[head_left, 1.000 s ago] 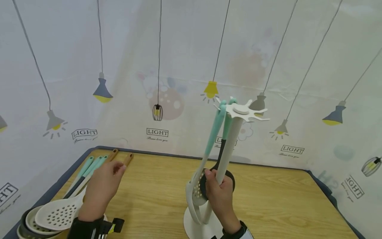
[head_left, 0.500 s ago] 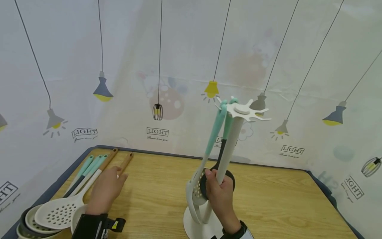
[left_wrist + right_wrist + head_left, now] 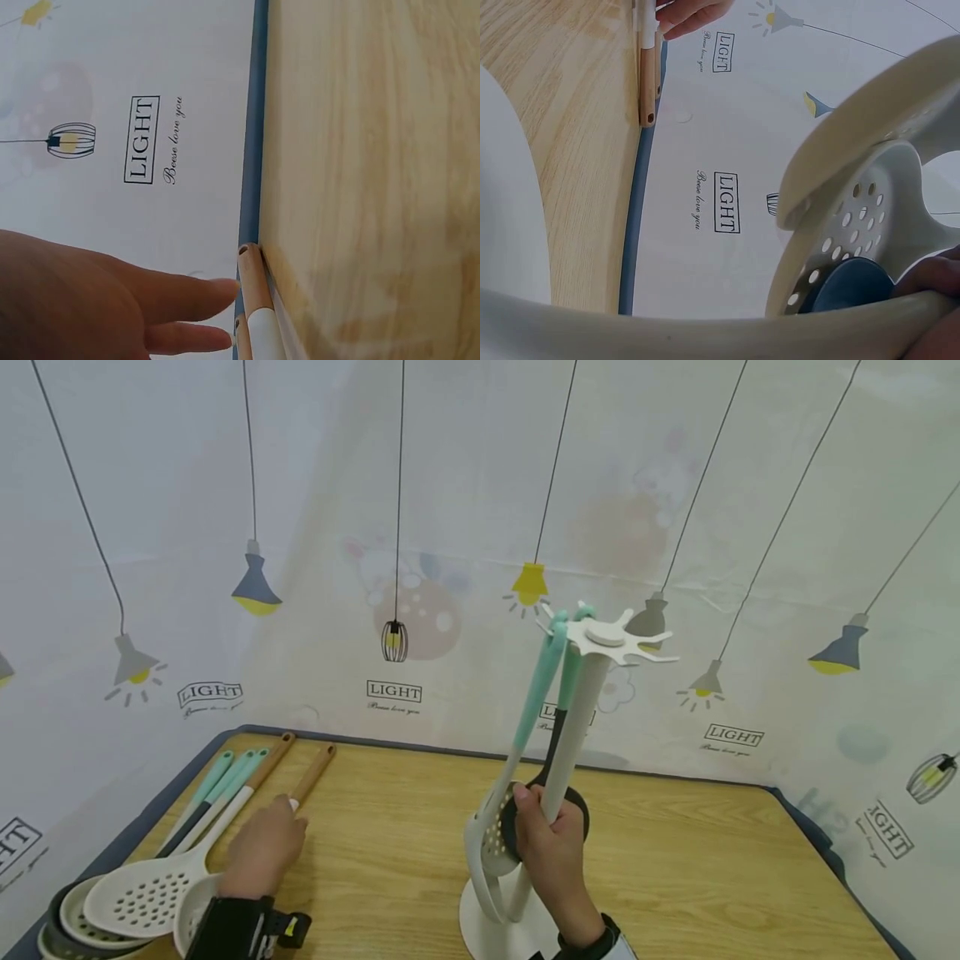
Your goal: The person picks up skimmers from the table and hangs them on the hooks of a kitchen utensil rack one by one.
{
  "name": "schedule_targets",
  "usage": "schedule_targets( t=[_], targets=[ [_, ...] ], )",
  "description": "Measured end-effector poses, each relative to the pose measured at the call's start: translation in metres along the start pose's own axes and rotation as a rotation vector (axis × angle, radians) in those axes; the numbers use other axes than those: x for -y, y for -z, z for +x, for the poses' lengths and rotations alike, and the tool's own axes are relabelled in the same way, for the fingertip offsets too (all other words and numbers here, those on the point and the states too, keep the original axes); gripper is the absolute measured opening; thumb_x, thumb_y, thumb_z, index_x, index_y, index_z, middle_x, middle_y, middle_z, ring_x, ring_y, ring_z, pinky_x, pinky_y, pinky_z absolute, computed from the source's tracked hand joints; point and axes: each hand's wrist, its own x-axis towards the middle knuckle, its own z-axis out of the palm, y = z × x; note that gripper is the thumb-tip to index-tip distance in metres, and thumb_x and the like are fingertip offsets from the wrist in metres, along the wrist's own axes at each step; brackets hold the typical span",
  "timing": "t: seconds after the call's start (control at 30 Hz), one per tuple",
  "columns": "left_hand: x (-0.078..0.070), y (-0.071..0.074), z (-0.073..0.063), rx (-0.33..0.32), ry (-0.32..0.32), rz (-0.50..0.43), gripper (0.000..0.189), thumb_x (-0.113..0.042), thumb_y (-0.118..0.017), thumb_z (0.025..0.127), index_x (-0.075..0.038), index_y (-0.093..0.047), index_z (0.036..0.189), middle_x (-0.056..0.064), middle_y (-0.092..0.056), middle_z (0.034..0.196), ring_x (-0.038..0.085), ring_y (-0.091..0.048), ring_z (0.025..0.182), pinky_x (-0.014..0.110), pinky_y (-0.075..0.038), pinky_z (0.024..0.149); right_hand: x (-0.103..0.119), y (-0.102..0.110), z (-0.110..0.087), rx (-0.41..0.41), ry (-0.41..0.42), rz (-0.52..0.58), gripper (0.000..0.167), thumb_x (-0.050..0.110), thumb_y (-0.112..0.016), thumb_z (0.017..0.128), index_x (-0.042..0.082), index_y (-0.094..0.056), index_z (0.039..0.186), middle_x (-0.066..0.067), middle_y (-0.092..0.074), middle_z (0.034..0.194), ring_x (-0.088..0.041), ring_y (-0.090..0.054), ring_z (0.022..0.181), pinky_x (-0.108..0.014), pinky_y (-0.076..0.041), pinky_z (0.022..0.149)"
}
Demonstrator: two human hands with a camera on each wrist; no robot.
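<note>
My right hand (image 3: 555, 864) grips the white post (image 3: 576, 735) of a utensil rack. From the rack's white hooked top (image 3: 611, 637) hang a white utensil with a mint handle (image 3: 542, 689) and a dark ladle (image 3: 553, 745). A white perforated bowl (image 3: 498, 839) hangs behind. On the left, my left hand (image 3: 264, 852) lies over the white shaft of a spoon-like utensil with a wooden handle (image 3: 313, 774). In the left wrist view its fingers (image 3: 187, 300) are extended, tips right beside the wooden handle (image 3: 255, 283). The utensil's white bowl (image 3: 193, 906) is partly hidden by my wrist.
A white perforated skimmer (image 3: 142, 893) with a wooden handle lies on stacked utensils with mint handles (image 3: 217, 772) at the table's left. The rack's round base (image 3: 480, 927) stands on the wooden table (image 3: 712, 860). A printed cloth (image 3: 465, 527) hangs behind the table edge.
My left hand has come down and toward me, from the wooden handles' ends to the white shaft of the nearer one. My right hand and the rack have stayed put.
</note>
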Motion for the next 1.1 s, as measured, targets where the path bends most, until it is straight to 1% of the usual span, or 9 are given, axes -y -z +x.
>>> schedule_targets(
  t=[0.1, 0.23, 0.37, 0.47, 0.57, 0.7, 0.9, 1.0, 1.1],
  targets=[
    [0.001, -0.001, 0.001, 0.006, 0.005, 0.018, 0.044, -0.012, -0.049, 0.105, 0.018, -0.041, 0.135, 0.021, -0.061, 0.082, 0.025, -0.055, 0.064, 0.034, -0.038, 0.055, 0.0, 0.0, 0.0, -0.003, -0.009, -0.006, 0.043, 0.009, -0.055, 0.104, -0.003, -0.041, 0.065, 0.006, -0.033, 0.049, 0.0, -0.032, 0.042, -0.022, -0.025, 0.035],
    [0.002, -0.003, 0.001, -0.031, -0.015, 0.056, 0.039, -0.007, -0.049, 0.103, 0.018, -0.043, 0.133, 0.029, -0.063, 0.093, 0.031, -0.061, 0.07, 0.039, -0.044, 0.056, 0.0, 0.0, 0.0, -0.004, -0.016, -0.017, 0.042, 0.009, -0.055, 0.104, -0.003, -0.041, 0.065, 0.007, -0.033, 0.049, 0.0, -0.032, 0.041, -0.02, -0.026, 0.036],
    [0.005, -0.005, 0.001, -0.073, -0.038, 0.073, 0.025, -0.002, -0.048, 0.102, 0.017, -0.051, 0.118, 0.031, -0.059, 0.093, 0.039, -0.061, 0.075, 0.046, -0.048, 0.06, 0.001, 0.0, 0.001, -0.007, -0.025, -0.029, 0.043, 0.009, -0.055, 0.104, -0.003, -0.041, 0.065, 0.007, -0.033, 0.049, 0.001, -0.032, 0.041, -0.018, -0.026, 0.037],
    [0.006, -0.007, 0.003, -0.079, -0.036, 0.073, 0.02, 0.002, -0.043, 0.102, 0.016, -0.055, 0.11, 0.031, -0.057, 0.093, 0.04, -0.06, 0.076, 0.049, -0.049, 0.062, 0.002, 0.001, 0.001, -0.008, -0.033, -0.031, 0.043, 0.009, -0.055, 0.104, -0.003, -0.041, 0.064, 0.007, -0.033, 0.048, 0.001, -0.032, 0.04, -0.016, -0.027, 0.037],
    [0.009, -0.009, 0.004, -0.069, -0.026, 0.068, 0.018, 0.004, -0.042, 0.102, 0.015, -0.057, 0.104, 0.03, -0.056, 0.09, 0.039, -0.059, 0.075, 0.047, -0.048, 0.061, 0.002, 0.001, 0.0, -0.005, -0.029, -0.027, 0.044, 0.009, -0.055, 0.104, -0.003, -0.04, 0.064, 0.006, -0.033, 0.048, 0.0, -0.032, 0.04, -0.016, -0.027, 0.036],
    [0.011, -0.012, 0.006, -0.066, -0.025, 0.066, 0.019, 0.005, -0.042, 0.101, 0.013, -0.059, 0.099, 0.03, -0.055, 0.087, 0.039, -0.058, 0.074, 0.048, -0.048, 0.061, 0.002, 0.001, 0.0, -0.004, -0.02, -0.028, 0.045, 0.009, -0.055, 0.104, -0.003, -0.04, 0.063, 0.006, -0.032, 0.047, 0.001, -0.032, 0.04, -0.016, -0.027, 0.036],
    [0.01, -0.013, 0.009, -0.081, -0.044, 0.07, 0.02, 0.007, -0.043, 0.1, 0.014, -0.061, 0.099, 0.031, -0.054, 0.087, 0.037, -0.055, 0.073, 0.046, -0.046, 0.062, 0.003, 0.0, 0.001, -0.007, -0.031, -0.028, 0.044, 0.008, -0.055, 0.103, -0.003, -0.04, 0.064, 0.007, -0.033, 0.048, 0.001, -0.032, 0.04, -0.016, -0.027, 0.037],
    [0.01, -0.013, 0.009, -0.106, -0.067, 0.07, 0.018, 0.007, -0.044, 0.1, 0.014, -0.06, 0.098, 0.029, -0.054, 0.086, 0.035, -0.055, 0.073, 0.044, -0.046, 0.062, 0.003, 0.002, 0.001, 0.015, -0.043, -0.019, 0.044, 0.009, -0.056, 0.103, -0.003, -0.04, 0.065, 0.007, -0.033, 0.048, 0.001, -0.032, 0.04, -0.016, -0.028, 0.037],
    [0.009, -0.012, 0.007, -0.138, -0.103, 0.064, 0.015, 0.005, -0.047, 0.099, 0.013, -0.059, 0.096, 0.025, -0.057, 0.082, 0.031, -0.057, 0.071, 0.042, -0.047, 0.059, 0.002, 0.008, 0.003, 0.101, -0.03, 0.033, 0.043, 0.008, -0.053, 0.104, -0.002, -0.037, 0.066, 0.003, -0.031, 0.049, -0.004, -0.032, 0.039, -0.019, -0.03, 0.035]
  ],
)
